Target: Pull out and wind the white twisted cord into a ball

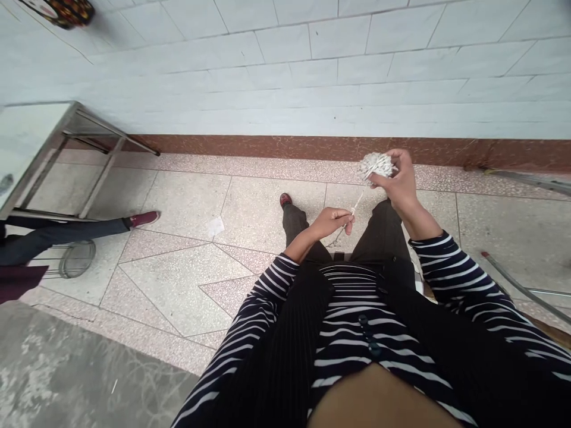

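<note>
My right hand (400,180) is closed around a white bundle (375,167) that looks like a ball of cord or yarn. A thin white cord (358,203) runs from the bundle down to my left hand (332,223). There the thumb and fingers pinch the cord, and a short tail of it hangs below them. Both hands are held out over my knees, the right one farther forward and apart from the left.
At the left stands a table (40,119) with metal legs, and a seated person's leg (66,238) extends below it. A paper scrap (215,226) lies on the tiled floor (178,291). A white tiled wall (285,71) rises in front. A curved metal bar (526,291) is at the right.
</note>
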A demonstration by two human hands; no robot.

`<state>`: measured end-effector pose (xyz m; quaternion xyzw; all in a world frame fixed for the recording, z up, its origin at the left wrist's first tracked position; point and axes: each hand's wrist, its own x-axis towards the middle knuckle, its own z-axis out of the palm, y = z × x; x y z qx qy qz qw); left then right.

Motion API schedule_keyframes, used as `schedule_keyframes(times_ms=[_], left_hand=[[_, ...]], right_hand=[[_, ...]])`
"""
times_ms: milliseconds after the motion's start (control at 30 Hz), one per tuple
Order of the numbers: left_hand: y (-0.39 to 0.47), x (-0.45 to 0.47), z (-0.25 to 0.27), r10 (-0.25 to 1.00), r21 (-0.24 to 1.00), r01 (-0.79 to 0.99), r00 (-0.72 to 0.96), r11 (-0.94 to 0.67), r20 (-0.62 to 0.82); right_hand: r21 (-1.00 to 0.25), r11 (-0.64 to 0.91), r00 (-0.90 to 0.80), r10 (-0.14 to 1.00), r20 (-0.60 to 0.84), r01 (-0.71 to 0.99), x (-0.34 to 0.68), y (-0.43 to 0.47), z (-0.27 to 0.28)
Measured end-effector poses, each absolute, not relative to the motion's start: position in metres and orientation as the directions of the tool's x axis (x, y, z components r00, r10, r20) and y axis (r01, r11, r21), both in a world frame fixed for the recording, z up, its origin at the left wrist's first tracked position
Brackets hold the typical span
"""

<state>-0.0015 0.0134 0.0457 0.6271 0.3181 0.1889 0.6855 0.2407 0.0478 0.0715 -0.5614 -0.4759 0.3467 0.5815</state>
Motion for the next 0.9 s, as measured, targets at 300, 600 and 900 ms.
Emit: schedule_keyframes(times_ms=[300,600,900], left_hand=[[0.016,-0.018,0.021,0.640,0.975,0.146,0.736,0.166,-0.219],[0.052,-0.033,-0.004,0.781,0.750,0.655,0.513,-0.089,-0.355],[0.079,0.058,0.085,0.795,0.986,0.047,0.598,-0.162,0.102]], right_hand=[[-0.961,0.269,0.355,0.894,0.273,0.060,0.259,0.053,0.112],[-0.892,0.451,0.465,0.796,0.388,-0.028,0.245,0.037,0.182],[-0.920,0.353,0.153,0.913,0.379,0.171,0.223,0.043,0.156]])
